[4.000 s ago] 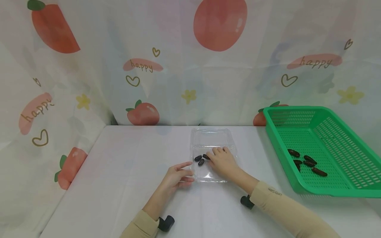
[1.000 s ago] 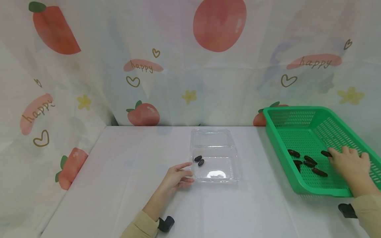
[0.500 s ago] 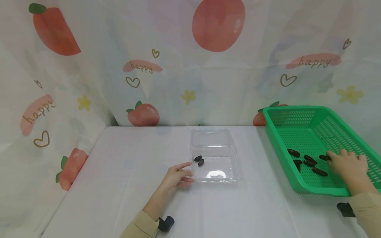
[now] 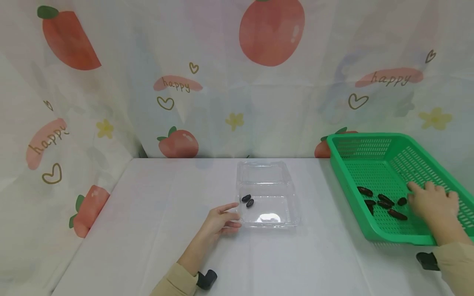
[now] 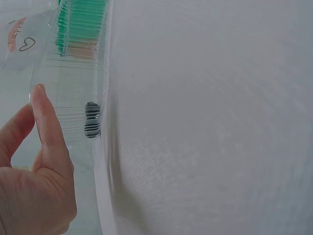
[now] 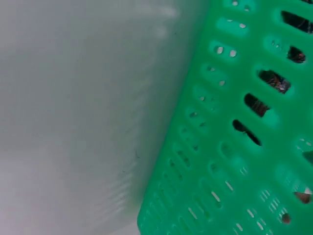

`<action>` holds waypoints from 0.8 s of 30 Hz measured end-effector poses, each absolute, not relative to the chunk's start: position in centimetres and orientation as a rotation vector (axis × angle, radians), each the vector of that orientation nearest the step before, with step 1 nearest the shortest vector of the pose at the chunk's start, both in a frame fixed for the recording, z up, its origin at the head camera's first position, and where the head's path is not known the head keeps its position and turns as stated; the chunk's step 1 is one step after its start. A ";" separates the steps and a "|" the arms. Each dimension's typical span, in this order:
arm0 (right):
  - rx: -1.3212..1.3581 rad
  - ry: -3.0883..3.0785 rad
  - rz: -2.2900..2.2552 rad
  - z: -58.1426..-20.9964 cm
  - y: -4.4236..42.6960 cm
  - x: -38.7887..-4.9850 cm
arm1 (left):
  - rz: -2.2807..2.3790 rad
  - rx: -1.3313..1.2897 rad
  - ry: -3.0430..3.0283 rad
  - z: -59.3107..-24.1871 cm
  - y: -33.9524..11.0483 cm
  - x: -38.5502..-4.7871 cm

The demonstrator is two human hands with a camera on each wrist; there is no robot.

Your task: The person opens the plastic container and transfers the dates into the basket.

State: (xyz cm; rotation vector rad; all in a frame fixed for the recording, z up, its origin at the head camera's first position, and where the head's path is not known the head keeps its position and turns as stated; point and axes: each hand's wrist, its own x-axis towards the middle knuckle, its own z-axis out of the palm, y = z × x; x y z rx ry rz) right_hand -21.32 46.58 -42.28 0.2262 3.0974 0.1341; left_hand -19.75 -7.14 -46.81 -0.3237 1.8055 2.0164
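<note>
A clear plastic clamshell box point(image 4: 272, 211) lies with its lid back, and two dark dates point(image 4: 248, 200) sit at its left side. My left hand point(image 4: 220, 222) is at the box's left edge, its extended fingertips touching or nearly touching the rim. In the left wrist view, fingers point(image 5: 49, 122) stand at the clear wall. My right hand point(image 4: 435, 203) is down inside the green basket point(image 4: 396, 240), fingers spread. A single date point(image 4: 402, 201) lies just left of its fingertips. In the right wrist view, the basket's slotted wall point(image 6: 195, 161) hides the hand.
Several more dates point(image 4: 385, 200) lie in the basket's left part. White cloth covers the table point(image 4: 177, 189). A printed curtain point(image 4: 274, 107) hangs along the back and left side. Black wrist cameras point(image 4: 207, 279) sit at both sleeves.
My right hand has gone from the box to the basket. The box holds fewer dates, the basket more. The date at its fingertips has been let go. My left hand has stayed put.
</note>
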 end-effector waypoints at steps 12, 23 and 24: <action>0.069 3.317 -0.127 -38.8 40.3 -21.6 | 2.022 -0.330 1.803 -46.8 -7.1 -19.7; -0.292 3.513 -0.158 -37.5 32.4 -21.9 | 2.023 -0.322 1.801 -46.8 -7.1 -19.8; -0.322 3.519 -0.170 -37.6 31.8 -21.9 | 2.023 -0.321 1.800 -46.8 -7.2 -19.8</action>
